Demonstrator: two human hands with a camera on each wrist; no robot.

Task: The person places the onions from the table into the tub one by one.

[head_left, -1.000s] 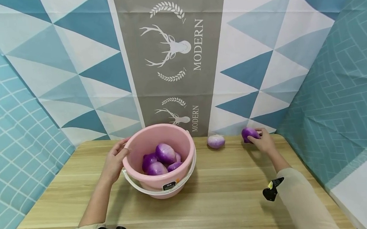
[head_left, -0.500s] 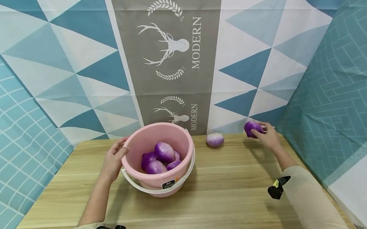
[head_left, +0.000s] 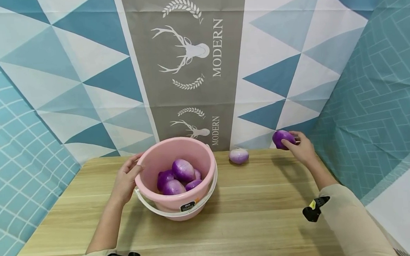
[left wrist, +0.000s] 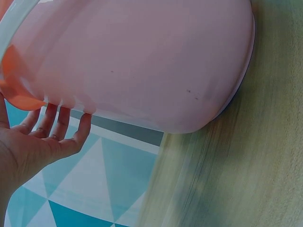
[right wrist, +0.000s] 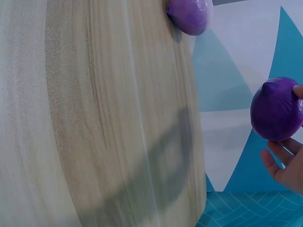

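A pink bucket [head_left: 178,203] with a white handle [head_left: 153,210] stands on the table, several purple onions [head_left: 183,170] inside it. My left hand [head_left: 127,179] holds the bucket at its left rim; in the left wrist view the fingers [left wrist: 61,124] touch the outer wall below the rim. At the far right, my right hand [head_left: 302,148] grips a dark purple onion [head_left: 283,139] between thumb and fingers, lifted above the tabletop. The right wrist view shows this held onion [right wrist: 276,109] in front of the patterned backdrop. A paler onion [head_left: 239,156] lies at the back edge between bucket and right hand.
The wooden table [head_left: 244,218] ends at a patterned cloth backdrop [head_left: 188,67]. Tiled-pattern blue cloths hang at the left [head_left: 15,161] and right [head_left: 360,108]. A white surface [head_left: 407,206] lies beyond the table's right side.
My right hand has raised the dark purple onion off the table and shifted slightly right. The left hand keeps its place on the bucket rim.
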